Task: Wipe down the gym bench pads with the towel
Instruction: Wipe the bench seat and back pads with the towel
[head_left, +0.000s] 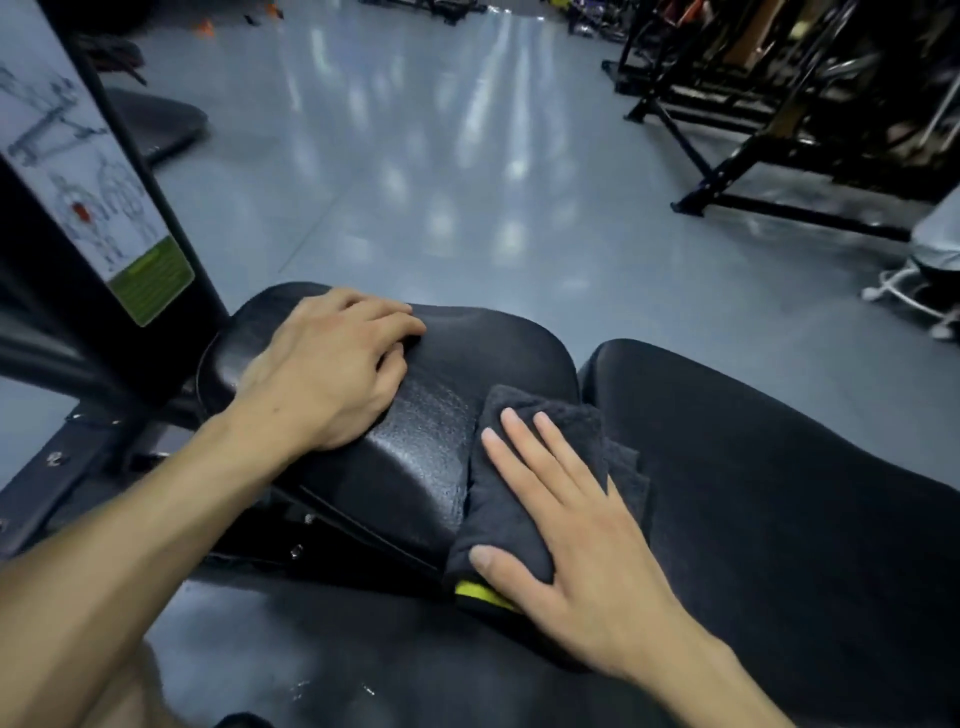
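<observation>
Heads up, your right hand (561, 525) is only pressing flat on the towel (519, 488) with fingers spread, not gripping it, so I'd guess a fast swipe lets it bunch up or slide into the gap between the seat pad (415, 415) and the long pad (779, 493). Your left hand (327, 369) rests open on the seat pad, holding nothing, and if it slips you lose your bracing. The towel's dark, thick and folded, lying on the seat pad's right edge right at that gap. The seat pad looks black, textured and a bit shiny
</observation>
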